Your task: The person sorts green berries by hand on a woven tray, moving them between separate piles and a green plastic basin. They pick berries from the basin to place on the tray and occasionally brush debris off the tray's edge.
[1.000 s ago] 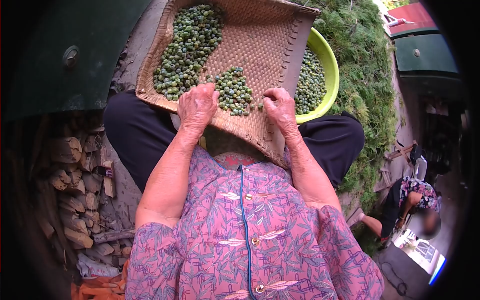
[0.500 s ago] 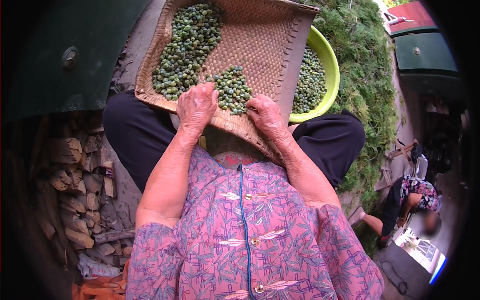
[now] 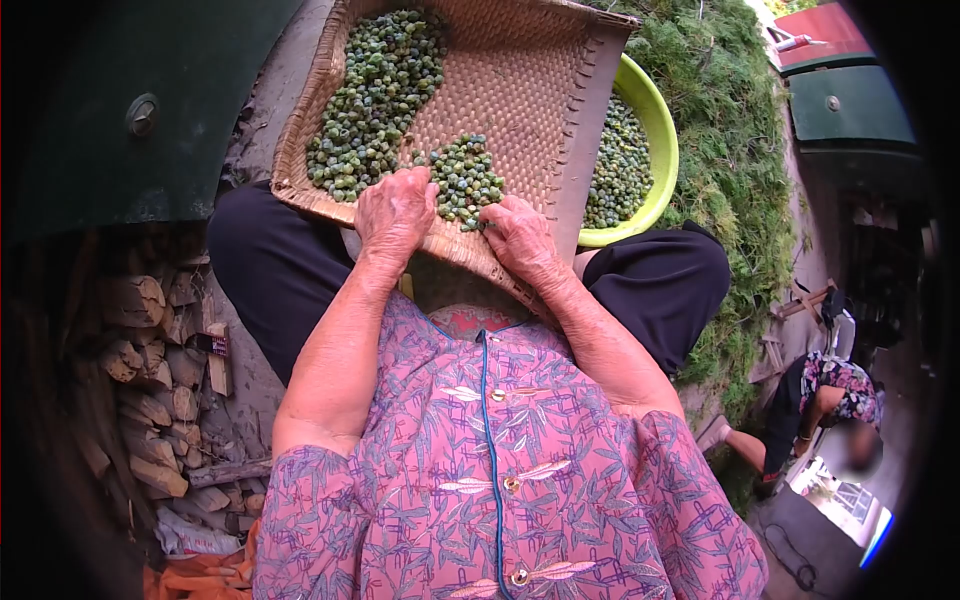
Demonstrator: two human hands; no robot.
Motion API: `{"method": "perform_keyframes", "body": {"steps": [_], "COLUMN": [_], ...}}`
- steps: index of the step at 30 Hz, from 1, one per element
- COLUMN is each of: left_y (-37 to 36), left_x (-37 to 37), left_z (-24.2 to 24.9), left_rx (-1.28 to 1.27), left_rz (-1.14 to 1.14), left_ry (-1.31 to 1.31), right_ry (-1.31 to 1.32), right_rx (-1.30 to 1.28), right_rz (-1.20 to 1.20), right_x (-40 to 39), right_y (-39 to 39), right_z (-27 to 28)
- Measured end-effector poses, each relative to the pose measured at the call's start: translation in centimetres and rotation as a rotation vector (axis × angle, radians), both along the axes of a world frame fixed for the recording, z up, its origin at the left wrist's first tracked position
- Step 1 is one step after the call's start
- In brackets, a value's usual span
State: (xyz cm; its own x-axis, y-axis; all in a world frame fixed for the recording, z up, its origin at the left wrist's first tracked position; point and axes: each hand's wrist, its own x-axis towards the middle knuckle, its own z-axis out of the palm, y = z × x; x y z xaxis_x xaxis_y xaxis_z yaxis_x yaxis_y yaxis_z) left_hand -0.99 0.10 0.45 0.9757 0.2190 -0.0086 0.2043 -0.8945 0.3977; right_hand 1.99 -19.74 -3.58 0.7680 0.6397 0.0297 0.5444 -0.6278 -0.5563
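A woven winnowing basket [image 3: 520, 110] rests tilted across my lap. Small round green berries lie in it as a long heap [image 3: 375, 100] on the left and a smaller pile [image 3: 465, 180] near the front edge. My left hand [image 3: 397, 210] is closed at the front rim, its curled fingertips between the two heaps; whatever they pinch is hidden. At the right side of the smaller pile, my right hand [image 3: 520, 240] touches the berries with fingers bent inward. I cannot see what is under its fingertips.
A yellow-green basin [image 3: 655, 150] with more berries [image 3: 615, 165] stands to the right of the basket. Cut green foliage [image 3: 725, 130] is heaped beyond it. Split firewood [image 3: 150, 400] is stacked at left. Another person [image 3: 835, 395] bends over at lower right.
My right hand has shifted a little left, from the basket's front edge onto the side of the smaller pile. My left hand has stayed nearly still.
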Motion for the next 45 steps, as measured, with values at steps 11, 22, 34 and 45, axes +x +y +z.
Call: {"method": "perform_keyframes", "body": {"steps": [11,22,34,45], "left_y": [0.0,0.0,0.0,0.1], "left_x": [-0.1,0.0,0.0,0.1], "left_z": [0.1,0.3,0.3,0.2], "left_rx": [-0.004,-0.017,-0.006,-0.012], "left_rz": [0.003,-0.003,0.010,-0.003], "left_ry": [0.024,0.034,0.059,0.055], "right_ry": [0.056,-0.252,-0.057,-0.131], "right_rx": [0.040,0.148,0.052,-0.083], "right_rz": [-0.200,-0.746,-0.173,-0.166], "right_x": [0.8,6.7,2.2,2.3], "right_y": [-0.4,-7.9,0.7,-0.1], "right_z": [0.5,0.9,-1.2,-0.7]}}
